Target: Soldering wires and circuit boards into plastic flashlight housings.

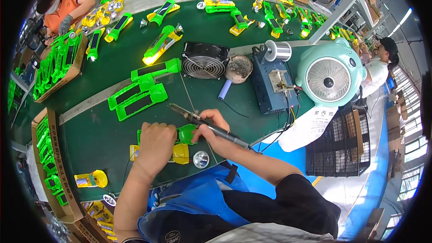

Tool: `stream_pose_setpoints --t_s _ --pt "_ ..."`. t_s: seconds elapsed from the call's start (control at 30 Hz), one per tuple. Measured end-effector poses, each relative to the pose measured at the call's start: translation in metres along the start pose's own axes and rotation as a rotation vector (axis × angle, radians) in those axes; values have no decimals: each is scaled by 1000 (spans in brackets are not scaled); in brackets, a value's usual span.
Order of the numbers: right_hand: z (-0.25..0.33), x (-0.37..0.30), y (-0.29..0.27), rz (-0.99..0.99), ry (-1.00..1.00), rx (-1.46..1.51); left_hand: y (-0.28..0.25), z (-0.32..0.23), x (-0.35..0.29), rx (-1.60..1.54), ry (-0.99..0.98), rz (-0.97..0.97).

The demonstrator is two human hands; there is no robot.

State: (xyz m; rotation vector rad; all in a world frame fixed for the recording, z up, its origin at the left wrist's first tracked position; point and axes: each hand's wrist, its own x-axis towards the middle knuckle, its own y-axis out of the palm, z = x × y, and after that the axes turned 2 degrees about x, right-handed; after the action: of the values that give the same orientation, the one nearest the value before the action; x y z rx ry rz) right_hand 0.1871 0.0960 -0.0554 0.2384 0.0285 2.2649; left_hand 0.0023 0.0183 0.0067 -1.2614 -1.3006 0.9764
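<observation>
My left hand [156, 143] presses down on a green and yellow torch body [182, 140] lying at the near edge of the green bench. My right hand [211, 128] holds a black soldering iron [202, 122] like a pen, its tip pointing up and left above the torch body. A small round silver reflector [200, 159] lies just right of the yellow half shell [181, 154]. Both my forearms come in from the lower edge, over a blue apron.
Green torch shells [137, 96] lie ahead; behind them sit a black fan [204, 60], a solder pot [238, 68], a blue soldering station [272, 83] with a wire spool [278, 50], and a mint desk fan [330, 74]. Cardboard boxes [45, 162] of green parts line the left. Two other people work nearby.
</observation>
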Motion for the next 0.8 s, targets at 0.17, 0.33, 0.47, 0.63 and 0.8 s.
stream_pose_setpoints --t_s 0.17,0.33,0.47,0.63,0.8 --pt "8 1 -10 -103 -164 -77 -53 4 -44 187 -278 -144" --pt "8 11 -9 -173 -137 80 -31 24 -118 -351 -517 -92" --pt "4 12 -10 -131 -108 166 -37 26 -114 -657 -339 -277" --pt "13 -7 -27 -112 -1 252 -37 38 -82 -560 -51 -221" --pt "29 -1 -36 -14 183 219 -28 38 -55 -441 100 -92"
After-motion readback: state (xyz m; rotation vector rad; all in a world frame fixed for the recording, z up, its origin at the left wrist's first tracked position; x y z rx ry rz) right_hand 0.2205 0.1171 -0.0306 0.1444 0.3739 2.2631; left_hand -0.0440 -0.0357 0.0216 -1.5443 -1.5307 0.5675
